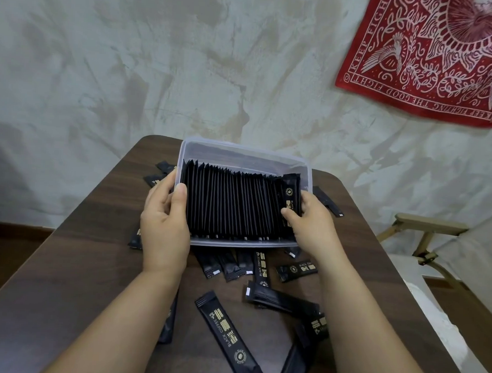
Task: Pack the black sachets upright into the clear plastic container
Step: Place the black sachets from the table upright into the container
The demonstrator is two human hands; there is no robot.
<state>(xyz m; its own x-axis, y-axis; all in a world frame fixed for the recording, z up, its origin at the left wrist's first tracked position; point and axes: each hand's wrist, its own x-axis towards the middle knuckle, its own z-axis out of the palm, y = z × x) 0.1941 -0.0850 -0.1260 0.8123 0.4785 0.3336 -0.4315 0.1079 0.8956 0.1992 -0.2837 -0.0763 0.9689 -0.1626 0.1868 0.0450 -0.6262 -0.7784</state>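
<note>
A clear plastic container (241, 151) is tilted toward me above the dark wooden table (72, 277). Inside it a tight row of black sachets (226, 205) stands on edge, filling most of its length. My left hand (163, 219) grips the container's left wall, thumb on the rim beside the row. My right hand (311, 224) is at the right end, fingers pinching a sachet with gold print (290, 197) against the row. Several loose sachets (228, 339) lie flat on the table below and beside the container.
More sachets lie behind the container at left (163, 167) and right (328, 202). A wooden folding chair (424, 232) stands to the right of the table. A red bandana (434, 56) hangs on the stained wall.
</note>
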